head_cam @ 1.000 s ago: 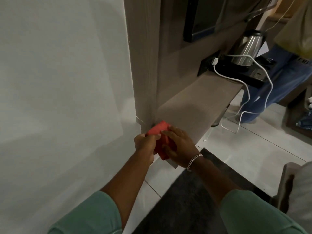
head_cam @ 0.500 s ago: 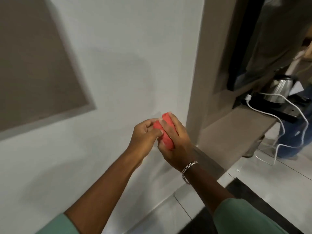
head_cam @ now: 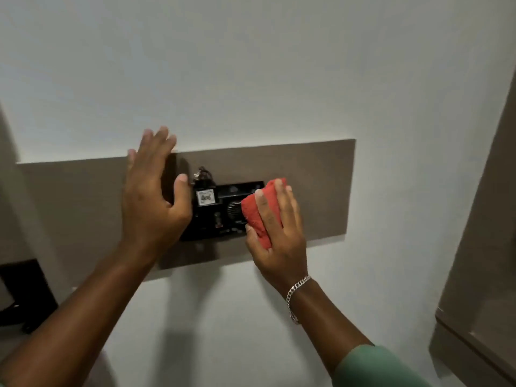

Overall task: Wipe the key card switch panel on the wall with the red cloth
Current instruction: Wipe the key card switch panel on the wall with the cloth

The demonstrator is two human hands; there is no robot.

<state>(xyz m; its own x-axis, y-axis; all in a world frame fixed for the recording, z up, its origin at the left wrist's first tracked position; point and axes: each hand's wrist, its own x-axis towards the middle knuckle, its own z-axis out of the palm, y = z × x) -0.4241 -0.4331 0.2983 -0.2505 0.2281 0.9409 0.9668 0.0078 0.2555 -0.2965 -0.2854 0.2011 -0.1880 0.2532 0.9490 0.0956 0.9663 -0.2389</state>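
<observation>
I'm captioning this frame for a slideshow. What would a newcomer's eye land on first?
First the red cloth, pressed by the right hand against the right end of the black switch panel on a brown wall board. Next, the open left hand, spread flat beside the panel's left edge.

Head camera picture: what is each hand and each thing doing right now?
left hand: open, flat by the panel's left side
right hand: pressing the cloth on the panel
red cloth: folded, on the panel's right end
key card switch panel: on the wall, card inserted
bracelet: on right wrist
</observation>
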